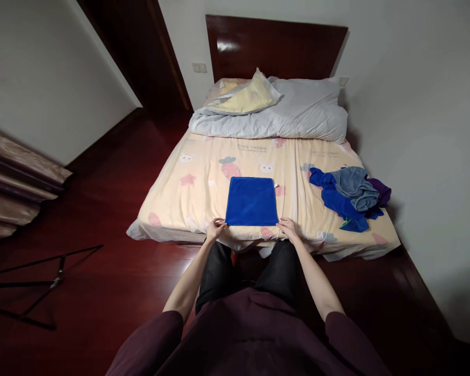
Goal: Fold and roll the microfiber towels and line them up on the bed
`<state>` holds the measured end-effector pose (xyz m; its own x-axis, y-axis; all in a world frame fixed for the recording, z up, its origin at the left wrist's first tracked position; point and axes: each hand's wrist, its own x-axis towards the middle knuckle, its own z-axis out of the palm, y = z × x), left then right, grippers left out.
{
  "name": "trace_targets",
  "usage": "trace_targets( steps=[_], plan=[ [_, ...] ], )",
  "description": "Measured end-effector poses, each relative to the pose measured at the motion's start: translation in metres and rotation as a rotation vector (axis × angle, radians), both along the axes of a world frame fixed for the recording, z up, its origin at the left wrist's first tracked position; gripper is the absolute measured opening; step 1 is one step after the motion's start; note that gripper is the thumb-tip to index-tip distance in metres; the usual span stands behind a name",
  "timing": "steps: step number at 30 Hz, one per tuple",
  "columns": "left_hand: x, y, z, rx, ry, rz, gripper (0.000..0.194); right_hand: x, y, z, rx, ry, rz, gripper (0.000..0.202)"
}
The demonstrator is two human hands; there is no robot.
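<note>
A square blue cloth (252, 201) lies flat on the patterned bed sheet (180, 203) near the foot of the bed, a small white tag showing at its right edge. My left hand (215, 228) pinches the cloth's near left corner between thumb and fingers. At the near right corner, my right hand (287, 228) has the same kind of pinch. To the right sits a crumpled pile of cloths (350, 196) in blue, grey-blue and purple, apart from both hands.
A bunched grey quilt (309, 107) with a yellow side lies against the dark wooden headboard (274, 49). Black tripod legs (43, 284) stand on the red-brown floor at left, below a curtain (15, 183). A white wall (426, 130) runs along the bed's right side.
</note>
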<state>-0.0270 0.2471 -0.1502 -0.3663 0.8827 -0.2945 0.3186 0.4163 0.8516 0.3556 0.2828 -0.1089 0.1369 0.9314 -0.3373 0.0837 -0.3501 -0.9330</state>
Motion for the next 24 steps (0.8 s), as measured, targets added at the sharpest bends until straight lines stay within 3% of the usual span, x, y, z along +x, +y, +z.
trace_targets(
  steps=[5, 14, 18, 24],
  plan=[
    [0.003, 0.006, -0.007, -0.014, 0.01, 0.034, 0.031, -0.006, -0.003, 0.004, 0.013, -0.021, 0.011, 0.042],
    [-0.015, -0.02, -0.008, -0.082, -0.14, -0.01, 0.051, 0.012, -0.015, -0.022, -0.128, 0.01, 0.041, 0.052],
    [-0.01, -0.004, 0.0, -0.155, -0.143, 0.028, 0.058, 0.004, -0.004, -0.022, -0.153, 0.02, -0.015, 0.054],
    [-0.011, 0.047, 0.005, -0.139, -0.215, 0.046, 0.06, -0.004, 0.042, -0.023, -0.128, -0.011, -0.038, 0.05]
  ],
)
